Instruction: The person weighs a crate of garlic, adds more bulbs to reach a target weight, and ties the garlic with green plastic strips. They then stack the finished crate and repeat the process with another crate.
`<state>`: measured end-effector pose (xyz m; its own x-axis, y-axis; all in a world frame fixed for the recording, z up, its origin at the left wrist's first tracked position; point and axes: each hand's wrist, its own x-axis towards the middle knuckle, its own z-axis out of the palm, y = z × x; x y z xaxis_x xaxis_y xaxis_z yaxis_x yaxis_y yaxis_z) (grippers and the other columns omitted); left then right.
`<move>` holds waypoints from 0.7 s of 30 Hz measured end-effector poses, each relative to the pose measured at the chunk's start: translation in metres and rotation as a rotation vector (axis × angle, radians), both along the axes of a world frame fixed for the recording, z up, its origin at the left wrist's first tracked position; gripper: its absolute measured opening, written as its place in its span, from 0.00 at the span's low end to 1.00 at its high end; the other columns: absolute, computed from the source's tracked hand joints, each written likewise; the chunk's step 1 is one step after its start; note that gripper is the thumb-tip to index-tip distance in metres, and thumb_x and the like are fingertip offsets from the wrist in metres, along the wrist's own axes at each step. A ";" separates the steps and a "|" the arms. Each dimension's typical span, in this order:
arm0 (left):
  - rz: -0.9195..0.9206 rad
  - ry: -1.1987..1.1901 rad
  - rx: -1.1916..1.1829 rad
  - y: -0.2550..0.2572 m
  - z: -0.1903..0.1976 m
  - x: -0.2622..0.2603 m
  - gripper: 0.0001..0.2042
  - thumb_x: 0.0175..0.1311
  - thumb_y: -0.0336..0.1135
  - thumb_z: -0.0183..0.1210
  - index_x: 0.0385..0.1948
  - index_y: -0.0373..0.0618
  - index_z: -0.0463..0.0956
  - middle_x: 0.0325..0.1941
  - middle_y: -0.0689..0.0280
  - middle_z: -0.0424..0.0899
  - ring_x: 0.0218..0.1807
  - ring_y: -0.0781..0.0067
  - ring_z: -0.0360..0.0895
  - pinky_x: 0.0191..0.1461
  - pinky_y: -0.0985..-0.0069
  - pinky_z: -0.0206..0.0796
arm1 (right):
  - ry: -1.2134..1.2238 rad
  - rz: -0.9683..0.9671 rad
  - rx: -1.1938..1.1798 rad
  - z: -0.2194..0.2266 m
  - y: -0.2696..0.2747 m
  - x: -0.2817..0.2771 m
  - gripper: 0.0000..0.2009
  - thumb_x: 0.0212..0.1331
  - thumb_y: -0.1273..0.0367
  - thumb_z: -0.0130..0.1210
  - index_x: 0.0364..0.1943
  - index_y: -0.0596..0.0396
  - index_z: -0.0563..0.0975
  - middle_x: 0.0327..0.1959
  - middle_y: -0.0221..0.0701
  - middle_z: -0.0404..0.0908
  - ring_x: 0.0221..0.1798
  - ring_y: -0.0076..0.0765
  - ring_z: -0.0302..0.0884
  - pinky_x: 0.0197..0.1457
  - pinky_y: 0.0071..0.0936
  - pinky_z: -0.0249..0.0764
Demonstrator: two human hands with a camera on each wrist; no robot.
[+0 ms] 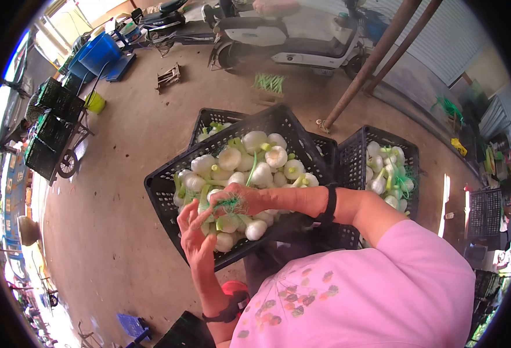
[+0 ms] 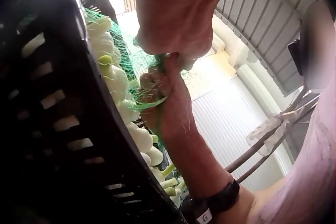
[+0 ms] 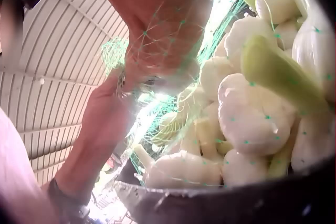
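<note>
A black plastic crate (image 1: 168,214) stands tilted in front of me, heaped with white garlic bulbs (image 1: 229,158) on green stems. Fine green netting (image 2: 123,50) spreads over the bulbs near the crate wall. Over the near part of the heap, my right hand (image 1: 242,198) grips a bunched piece of green net. My left hand (image 1: 196,235) meets it from the left, fingers bent and pinching at the same net. The left wrist view shows both hands touching at the gathered mesh. Strands stretch across my right hand (image 3: 168,29) in the right wrist view, partly hiding the left fingers.
Another garlic crate (image 1: 412,174) stands at right, and one (image 1: 220,116) sits behind. A scooter (image 1: 296,46) is parked beyond, beside slanted metal poles (image 1: 371,64). At left are a cart with black crates (image 1: 49,136), a blue tub (image 1: 100,53) and a small wooden stool (image 1: 168,78).
</note>
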<state>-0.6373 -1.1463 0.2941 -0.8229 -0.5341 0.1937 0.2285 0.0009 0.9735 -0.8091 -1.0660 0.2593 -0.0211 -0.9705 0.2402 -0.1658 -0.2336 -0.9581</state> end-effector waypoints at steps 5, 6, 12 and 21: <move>-0.059 0.122 -0.004 -0.011 -0.014 0.015 0.32 0.43 0.47 0.65 0.51 0.35 0.73 0.60 0.56 0.67 0.69 0.56 0.53 0.71 0.60 0.38 | 0.155 -0.046 -0.032 0.017 0.002 0.005 0.04 0.57 0.70 0.55 0.34 0.55 0.75 0.28 0.30 0.76 0.33 0.26 0.73 0.39 0.28 0.69; -0.113 0.191 0.128 -0.007 -0.008 0.011 0.27 0.42 0.40 0.67 0.47 0.38 0.77 0.59 0.56 0.70 0.68 0.57 0.56 0.71 0.60 0.41 | 0.122 -0.049 -0.059 0.015 0.002 0.004 0.05 0.57 0.69 0.54 0.33 0.54 0.75 0.28 0.31 0.77 0.33 0.27 0.74 0.39 0.28 0.69; 0.422 -0.596 -1.013 -0.003 0.007 0.058 0.24 0.39 0.33 0.70 0.44 0.41 0.78 0.60 0.55 0.69 0.66 0.52 0.59 0.68 0.54 0.44 | 0.194 -0.164 -0.015 0.003 0.016 0.000 0.02 0.49 0.72 0.54 0.28 0.53 0.74 0.27 0.31 0.78 0.34 0.37 0.78 0.36 0.29 0.71; 0.135 -0.471 -0.948 -0.025 -0.035 -0.055 0.45 0.49 0.57 0.57 0.68 0.45 0.46 0.74 0.60 0.42 0.75 0.60 0.33 0.71 0.51 0.17 | 0.993 -0.178 -0.550 0.050 -0.015 -0.008 0.06 0.38 0.66 0.55 0.20 0.50 0.73 0.19 0.32 0.75 0.27 0.37 0.77 0.28 0.30 0.72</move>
